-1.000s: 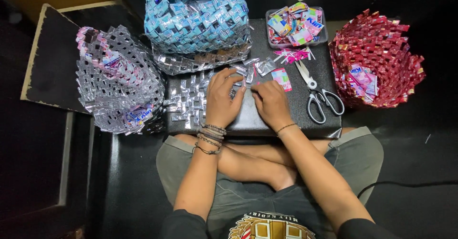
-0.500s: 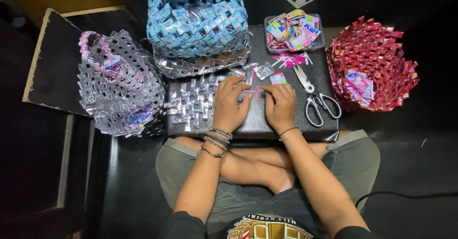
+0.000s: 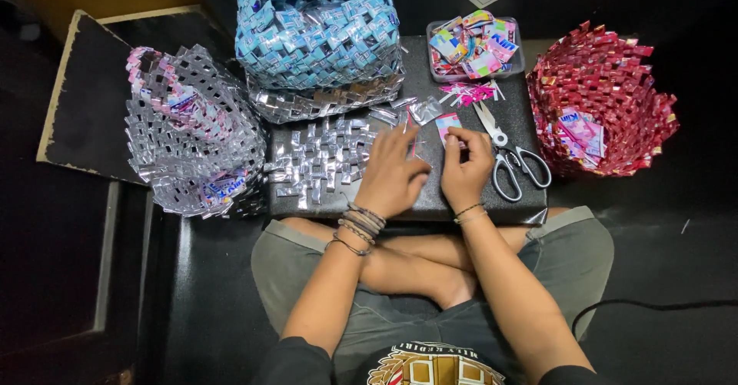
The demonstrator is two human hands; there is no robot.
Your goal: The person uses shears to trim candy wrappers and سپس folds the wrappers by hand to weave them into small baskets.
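I work at the black tabletop (image 3: pixel 430 200), seated cross-legged behind it. Largest items first: the blue woven basket (image 3: pixel 319 27) sits at the far edge, the silver-and-pink woven basket (image 3: pixel 188 135) to its left, the red woven basket (image 3: pixel 600 104) to the right. The flat silver woven mat (image 3: pixel 323 158) lies on the tabletop just beside my left hand (image 3: pixel 393 176). Scissors (image 3: pixel 511 158) lie just right of my right hand (image 3: pixel 465 171); a tray of cut wrappers (image 3: pixel 475 45) stands beyond.

Step in hand, as I judge it: folding a small wrapper strip (image 3: pixel 448 126). It is pink and pale, narrow, lying flat at my right fingertips. Right grip: pinched narrow on the strip's near end. Left grip: fingers spread, pressing flat beside it; holds nothing that I can see.

Procedure: keep the strip flat, align edges before creasing, press each crease firmly.
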